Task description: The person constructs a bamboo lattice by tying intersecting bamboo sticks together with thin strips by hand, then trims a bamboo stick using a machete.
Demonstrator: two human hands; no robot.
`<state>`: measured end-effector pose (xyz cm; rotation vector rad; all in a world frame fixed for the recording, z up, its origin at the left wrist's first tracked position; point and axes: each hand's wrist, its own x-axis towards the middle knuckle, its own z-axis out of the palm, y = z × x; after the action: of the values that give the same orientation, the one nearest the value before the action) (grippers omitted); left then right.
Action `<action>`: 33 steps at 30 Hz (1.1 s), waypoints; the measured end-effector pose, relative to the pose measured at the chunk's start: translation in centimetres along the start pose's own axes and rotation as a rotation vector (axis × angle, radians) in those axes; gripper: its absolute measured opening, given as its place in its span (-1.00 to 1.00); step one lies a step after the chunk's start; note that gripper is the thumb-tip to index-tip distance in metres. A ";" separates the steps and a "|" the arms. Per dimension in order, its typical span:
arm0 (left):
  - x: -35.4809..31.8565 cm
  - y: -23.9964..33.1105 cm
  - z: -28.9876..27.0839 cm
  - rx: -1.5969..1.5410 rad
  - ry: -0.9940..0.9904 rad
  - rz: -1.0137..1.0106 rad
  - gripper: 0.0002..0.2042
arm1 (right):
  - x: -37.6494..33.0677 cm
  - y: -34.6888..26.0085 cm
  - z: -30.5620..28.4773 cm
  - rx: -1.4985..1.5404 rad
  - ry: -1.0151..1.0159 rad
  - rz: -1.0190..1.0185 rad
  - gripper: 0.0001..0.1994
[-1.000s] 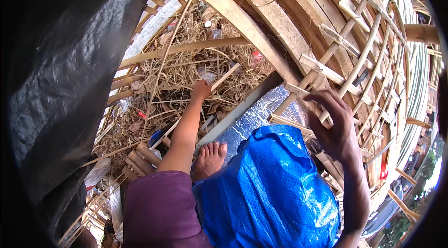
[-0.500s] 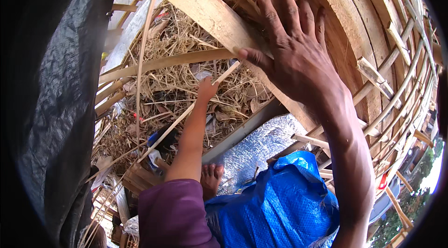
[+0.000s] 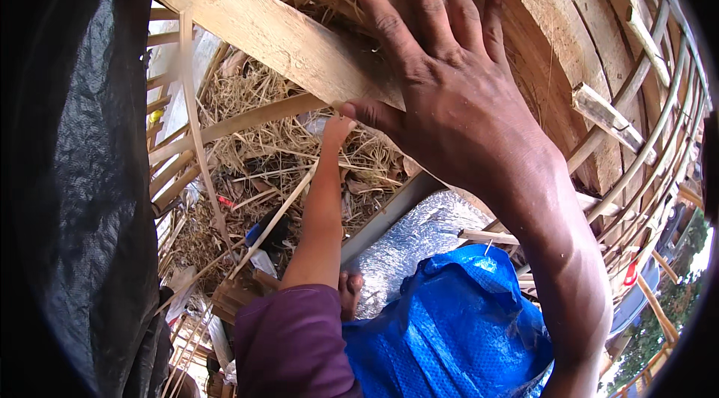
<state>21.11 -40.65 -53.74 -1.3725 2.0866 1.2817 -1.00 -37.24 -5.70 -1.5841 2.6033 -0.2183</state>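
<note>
My right hand [image 3: 449,91] lies palm down with fingers spread across pale wooden planks, its thumb over the lower edge of a long pale board [image 3: 247,23]. Just below that thumb, my left hand [image 3: 339,131] is closed at the board's underside. A narrow wooden strip [image 3: 277,211] runs up from the lower left and passes behind the left forearm toward the closed fingers; its upper end is hidden. A second flat strip [image 3: 247,122] meets the board beside the left hand.
Dry straw [image 3: 255,151] and litter lie below. Silver foil sheeting [image 3: 419,226] and a blue woven plastic sack [image 3: 449,316] are near me, beside a bare foot [image 3: 350,293]. Black plastic sheeting [image 3: 97,173] hangs at left; bent slats [image 3: 666,151] form a lattice at right.
The left hand has moved up against the board, close to the right thumb; the strip end that stuck out past it is now hidden. The right hand stays spread on the wood. The view has shifted.
</note>
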 end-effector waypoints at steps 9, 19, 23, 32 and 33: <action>2.7 -3.6 0.8 -0.140 -0.080 0.022 -0.50 | 0.5 -0.5 -0.3 -0.023 0.081 -0.012 -0.16; 4.2 -2.6 3.1 -0.268 -0.054 -0.046 -0.69 | 0.4 0.2 1.7 -0.201 0.097 -0.043 -0.17; 3.3 -1.2 2.1 -0.386 0.016 -0.011 -0.77 | 0.7 -0.6 -1.0 -0.009 0.039 0.005 -0.18; -8.4 4.8 -7.6 -0.462 0.435 0.072 -0.94 | 0.1 -0.4 -0.8 0.056 -0.018 0.064 -0.14; -8.4 3.0 -8.4 -0.479 0.458 0.102 -0.91 | 0.4 -0.8 -1.2 0.059 -0.039 0.084 -0.10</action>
<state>24.15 -42.50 -41.98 -1.9373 2.2451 1.7226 -0.63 -37.88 -4.33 -1.4419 2.6018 -0.2538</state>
